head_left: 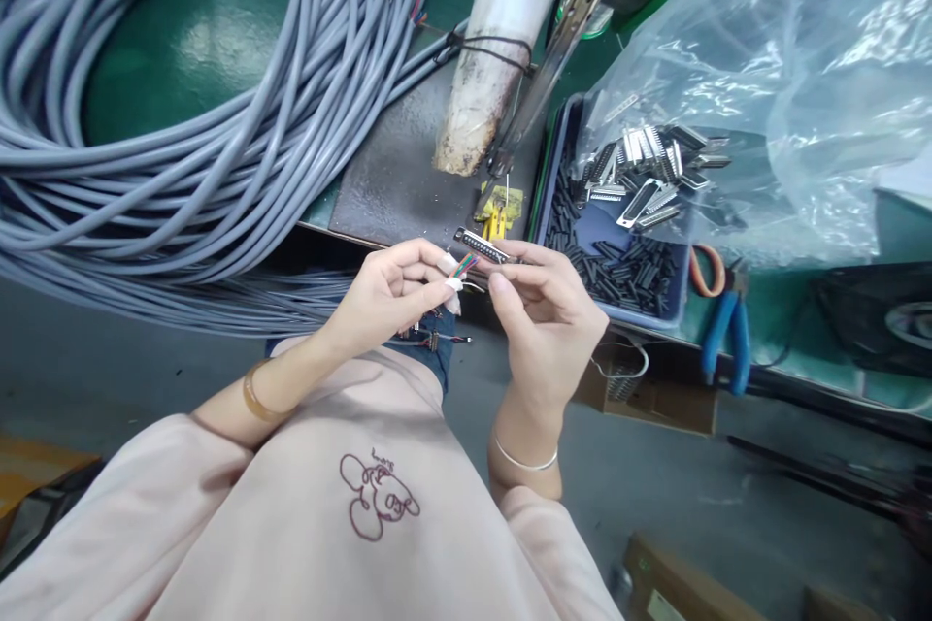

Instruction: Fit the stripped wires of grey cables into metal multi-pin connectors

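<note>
My left hand is closed, with thumb and fingers pinching a few thin coloured wires. White wraps cover some of its fingertips. My right hand is closed at the right end of a D-sub connector, whose long row of contacts faces up. The coloured wires lie just below the connector; whether they touch it I cannot tell. A pale wire end sticks out between the two hands. Directly behind the connector stands a yellow fixture, below a soldering iron held tip down.
Thick bundles of grey cable cover the left of the bench. A plastic-wrapped tube slants down beside the iron. To the right, a blue bin holds black sleeves and metal connectors under a plastic bag. Blue-handled pliers hang at the edge.
</note>
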`<state>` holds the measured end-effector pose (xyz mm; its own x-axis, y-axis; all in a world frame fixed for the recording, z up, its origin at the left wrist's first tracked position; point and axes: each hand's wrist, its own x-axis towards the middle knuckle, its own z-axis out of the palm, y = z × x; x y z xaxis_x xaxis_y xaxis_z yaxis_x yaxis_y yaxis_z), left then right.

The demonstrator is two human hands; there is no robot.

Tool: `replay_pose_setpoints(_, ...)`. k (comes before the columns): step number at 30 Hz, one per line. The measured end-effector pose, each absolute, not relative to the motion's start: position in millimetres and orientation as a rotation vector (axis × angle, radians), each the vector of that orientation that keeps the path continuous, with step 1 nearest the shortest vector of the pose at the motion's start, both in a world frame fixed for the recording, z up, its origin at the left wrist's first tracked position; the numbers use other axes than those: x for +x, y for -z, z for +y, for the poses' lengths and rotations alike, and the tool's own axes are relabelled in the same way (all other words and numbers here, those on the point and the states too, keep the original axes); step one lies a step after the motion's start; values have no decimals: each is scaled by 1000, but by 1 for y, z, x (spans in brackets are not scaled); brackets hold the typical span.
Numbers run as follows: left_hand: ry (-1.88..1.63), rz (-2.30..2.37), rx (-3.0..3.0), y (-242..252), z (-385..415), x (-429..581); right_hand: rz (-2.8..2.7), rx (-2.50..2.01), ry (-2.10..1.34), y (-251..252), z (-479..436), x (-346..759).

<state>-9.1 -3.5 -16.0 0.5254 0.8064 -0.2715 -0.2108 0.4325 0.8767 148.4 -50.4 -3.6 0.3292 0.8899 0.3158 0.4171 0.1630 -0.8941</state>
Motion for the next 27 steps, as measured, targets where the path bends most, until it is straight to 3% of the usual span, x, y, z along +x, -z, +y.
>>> replay_pose_setpoints(9, -737, 697, 967, 14, -4, -8, -1286, -1410, -691, 4, -48, 150)
replay_pose_setpoints(18, -837, 789, 1039, 16, -6, -4, -1357, -1449, -465, 6, -53, 146)
replay_pose_setpoints(27, -812, 756, 1071, 17, -8, -4, -1235, -1369, -662, 7, -51, 148)
